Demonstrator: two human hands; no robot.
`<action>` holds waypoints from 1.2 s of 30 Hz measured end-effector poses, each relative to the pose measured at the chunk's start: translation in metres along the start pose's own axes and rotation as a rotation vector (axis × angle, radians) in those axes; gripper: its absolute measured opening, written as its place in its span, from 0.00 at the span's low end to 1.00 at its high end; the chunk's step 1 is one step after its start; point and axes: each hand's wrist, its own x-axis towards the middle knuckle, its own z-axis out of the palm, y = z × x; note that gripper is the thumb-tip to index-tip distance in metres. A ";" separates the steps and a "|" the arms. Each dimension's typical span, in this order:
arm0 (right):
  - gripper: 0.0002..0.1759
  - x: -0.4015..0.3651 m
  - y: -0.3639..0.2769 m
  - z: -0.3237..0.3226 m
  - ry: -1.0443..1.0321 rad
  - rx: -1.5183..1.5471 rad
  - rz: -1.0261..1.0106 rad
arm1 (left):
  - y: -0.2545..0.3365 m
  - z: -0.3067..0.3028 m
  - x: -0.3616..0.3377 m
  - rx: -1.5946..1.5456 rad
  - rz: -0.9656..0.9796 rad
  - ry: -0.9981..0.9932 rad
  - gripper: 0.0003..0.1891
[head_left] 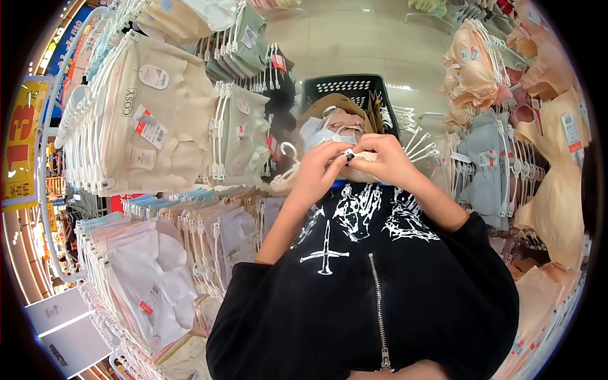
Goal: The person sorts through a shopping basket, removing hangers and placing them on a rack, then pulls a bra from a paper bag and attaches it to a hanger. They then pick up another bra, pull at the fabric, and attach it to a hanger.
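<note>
Both my hands meet in front of my chest, just above a dark basket of garments. My left hand is closed, its thumb and fingers pinching a small white hanger clip with a black part. My right hand is closed on the same clip from the other side. A cream garment hangs at my fingers, partly hidden by them. White hangers stick out beside my left hand. Behind the hands, pale and pink garments lie in a brown bag.
Racks of beige underwear and white underwear on hangers stand close on the left. On the right hang peach bras, grey-blue garments and a beige garment. Pale floor tiles show beyond the basket.
</note>
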 end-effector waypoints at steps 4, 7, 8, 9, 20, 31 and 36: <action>0.12 -0.005 0.005 -0.005 -0.023 0.022 0.099 | -0.007 0.008 -0.001 0.022 0.010 0.036 0.08; 0.11 -0.006 0.001 -0.014 -0.069 0.044 0.227 | -0.009 0.008 0.001 0.049 0.029 0.088 0.07; 0.11 -0.006 -0.001 -0.018 -0.075 0.049 0.245 | -0.008 0.009 0.001 0.041 0.022 0.090 0.06; 0.10 -0.006 -0.001 -0.023 -0.080 0.054 0.265 | -0.008 0.009 0.000 0.033 0.014 0.092 0.06; 0.07 -0.017 0.010 -0.023 -0.067 0.035 0.128 | -0.010 0.016 0.003 0.066 -0.069 0.169 0.06; 0.14 -0.031 0.012 -0.029 -0.252 -0.133 -0.142 | -0.018 0.020 -0.006 0.014 -0.130 0.132 0.07; 0.08 -0.033 0.020 -0.025 -0.214 -0.130 -0.130 | -0.014 0.020 -0.008 -0.028 -0.172 0.098 0.07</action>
